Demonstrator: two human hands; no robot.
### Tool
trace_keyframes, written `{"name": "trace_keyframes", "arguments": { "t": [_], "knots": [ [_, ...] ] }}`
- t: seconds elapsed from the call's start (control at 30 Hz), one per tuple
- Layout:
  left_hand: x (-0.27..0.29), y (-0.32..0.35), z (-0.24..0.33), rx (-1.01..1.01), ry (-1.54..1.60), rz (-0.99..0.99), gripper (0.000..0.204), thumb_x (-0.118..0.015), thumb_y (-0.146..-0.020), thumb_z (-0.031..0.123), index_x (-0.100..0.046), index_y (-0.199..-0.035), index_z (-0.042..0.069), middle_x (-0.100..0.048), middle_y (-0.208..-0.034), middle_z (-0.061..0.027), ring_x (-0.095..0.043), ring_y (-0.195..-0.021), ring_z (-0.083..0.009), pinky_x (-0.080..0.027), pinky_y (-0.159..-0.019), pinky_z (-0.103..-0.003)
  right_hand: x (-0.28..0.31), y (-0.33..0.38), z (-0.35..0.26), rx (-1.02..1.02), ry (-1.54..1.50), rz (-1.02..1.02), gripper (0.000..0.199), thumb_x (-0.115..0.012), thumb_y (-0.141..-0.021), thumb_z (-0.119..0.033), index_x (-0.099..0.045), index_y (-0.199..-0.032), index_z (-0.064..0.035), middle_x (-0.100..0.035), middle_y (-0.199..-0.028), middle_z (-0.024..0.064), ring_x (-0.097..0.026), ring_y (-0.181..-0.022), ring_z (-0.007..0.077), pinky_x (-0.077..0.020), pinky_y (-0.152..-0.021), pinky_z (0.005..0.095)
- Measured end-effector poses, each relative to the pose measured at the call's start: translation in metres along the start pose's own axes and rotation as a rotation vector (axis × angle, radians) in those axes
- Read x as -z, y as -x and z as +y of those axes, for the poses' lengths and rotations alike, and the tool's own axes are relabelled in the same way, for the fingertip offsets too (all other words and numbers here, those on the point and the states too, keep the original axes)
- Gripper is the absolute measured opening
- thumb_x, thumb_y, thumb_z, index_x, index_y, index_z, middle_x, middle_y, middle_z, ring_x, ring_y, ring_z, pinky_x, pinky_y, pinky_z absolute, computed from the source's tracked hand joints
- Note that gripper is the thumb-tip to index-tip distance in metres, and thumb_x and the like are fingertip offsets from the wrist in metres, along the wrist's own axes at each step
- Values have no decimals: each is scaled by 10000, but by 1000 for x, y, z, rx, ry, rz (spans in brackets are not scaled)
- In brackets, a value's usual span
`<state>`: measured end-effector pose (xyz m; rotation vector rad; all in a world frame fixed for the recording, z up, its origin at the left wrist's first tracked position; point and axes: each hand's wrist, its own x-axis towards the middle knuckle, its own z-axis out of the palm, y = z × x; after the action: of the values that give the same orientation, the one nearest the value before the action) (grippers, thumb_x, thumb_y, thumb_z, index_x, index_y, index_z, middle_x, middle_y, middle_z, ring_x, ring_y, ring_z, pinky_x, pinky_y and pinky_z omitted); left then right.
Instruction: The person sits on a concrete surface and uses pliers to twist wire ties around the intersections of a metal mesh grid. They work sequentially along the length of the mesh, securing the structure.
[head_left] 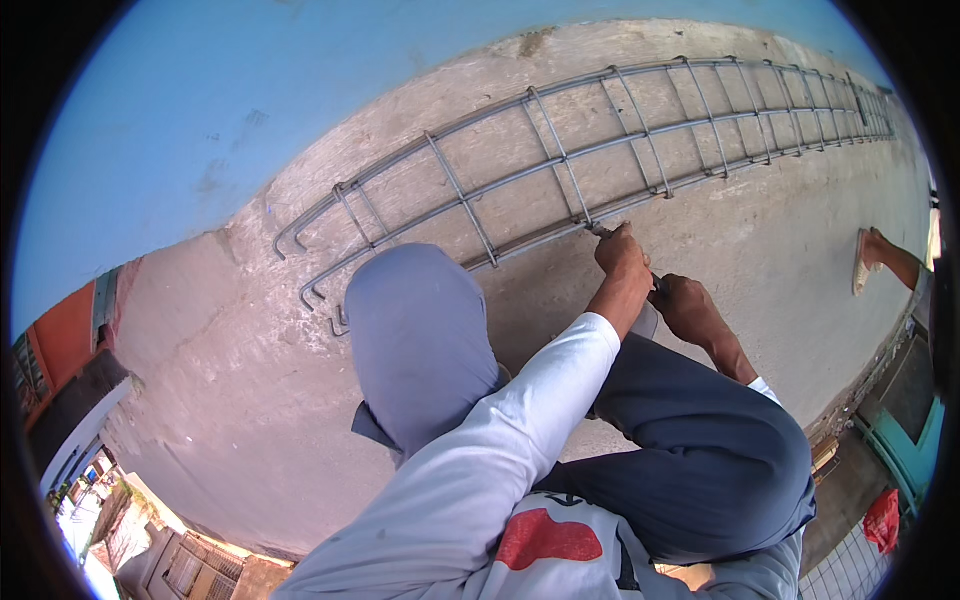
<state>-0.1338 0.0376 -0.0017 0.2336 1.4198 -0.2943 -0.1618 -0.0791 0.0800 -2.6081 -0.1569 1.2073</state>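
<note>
A long rebar cage (565, 158) of steel bars and rectangular stirrups lies on the concrete floor in front of me, running from left to far right. My left hand (622, 255) is closed at its near lower bar, close to where a stirrup crosses. A short grey metal tip (600, 231) pokes out from those fingers toward the joint. My right hand (692, 308), just behind and to the right, is wrapped round the dark handle (658, 286) of a hand tool. Its exact kind is hidden by my hands, and whether both hold the same tool is unclear.
My bent knee (420, 330) stands close to the cage's hooked left end. A blue wall (250, 110) rises beyond the concrete floor (250, 400). Another person's sandalled foot (866, 258) is at the far right. A red plastic bag (882, 522) lies at the lower right.
</note>
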Motion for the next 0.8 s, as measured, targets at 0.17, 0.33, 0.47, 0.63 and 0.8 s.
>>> {"name": "trace_keyframes", "arguments": {
  "t": [0.17,0.33,0.47,0.63,0.8],
  "knots": [
    [28,15,13,24,32,-266,295,-779,-894,357,-612,-915,114,-539,-705,16,-516,-562,-153,-457,-562,-319,39,-5,-7,-257,-829,-556,346,-641,-997,-340,-647,-940,1,-619,-706,47,-582,-525,139,-452,-437,295],
    [36,8,10,163,224,-520,280,-764,-910,365,-617,-866,130,-533,-658,26,-521,-571,-145,-500,-628,-300,36,0,-4,-298,-1187,-711,295,-645,-1000,-304,-628,-978,-10,-626,-724,38,-610,-564,144,-477,-459,284],
    [49,-10,10,222,209,-672,333,-724,-944,366,-545,-768,148,-403,-537,67,-389,-484,-103,-445,-565,-295,5,3,-3,-272,-1145,-621,244,-692,-973,-254,-608,-955,-25,-626,-730,41,-621,-614,145,-480,-539,268],
    [64,-15,21,230,92,-677,315,-686,-972,330,-527,-773,144,-377,-529,62,-355,-479,-107,-402,-535,-315,-28,12,-21,-317,-1468,-549,177,-701,-938,-90,-568,-982,19,-636,-795,78,-627,-660,147,-509,-594,275],
    [54,-23,18,84,69,-485,313,-637,-995,311,-492,-778,138,-358,-543,45,-356,-480,-116,-408,-528,-329,-12,9,-16,-68,-879,-240,364,-758,-876,-208,-588,-1082,39,-676,-902,149,-659,-806,235,-528,-718,338]
  ]
}}
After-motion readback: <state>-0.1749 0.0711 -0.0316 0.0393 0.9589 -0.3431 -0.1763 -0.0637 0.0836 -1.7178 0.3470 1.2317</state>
